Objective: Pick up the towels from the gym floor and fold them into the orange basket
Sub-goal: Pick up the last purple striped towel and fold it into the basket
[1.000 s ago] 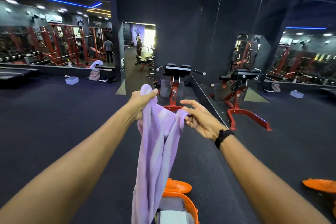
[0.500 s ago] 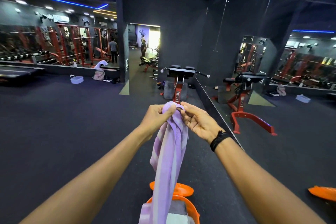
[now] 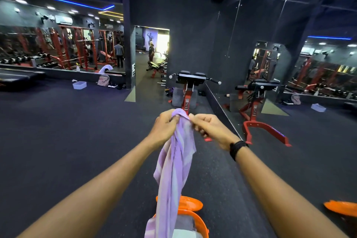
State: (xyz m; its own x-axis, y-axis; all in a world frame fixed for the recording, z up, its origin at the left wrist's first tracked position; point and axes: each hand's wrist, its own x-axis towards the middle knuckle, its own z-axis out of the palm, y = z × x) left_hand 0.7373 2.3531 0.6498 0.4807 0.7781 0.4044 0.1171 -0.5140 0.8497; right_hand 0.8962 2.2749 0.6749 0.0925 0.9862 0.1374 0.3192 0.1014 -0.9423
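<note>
The orange basket (image 3: 201,222) is cut off by the bottom edge of the frame, its contents partly screened by a hanging lilac towel (image 3: 173,170). Both hands meet at the towel's top: the left hand (image 3: 166,127) and right hand (image 3: 210,129) each keep a closed grip on the bunched cloth, which drops straight below the grip toward the basket. Dark gym floor (image 3: 77,131), a red bench (image 3: 188,91) beyond the grip, mirrored walls around.

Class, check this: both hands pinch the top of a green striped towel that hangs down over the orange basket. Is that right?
Not quite. The head view shows the towel is purple, not green. The left hand and right hand do pinch its top, and it hangs over the orange basket.
</note>
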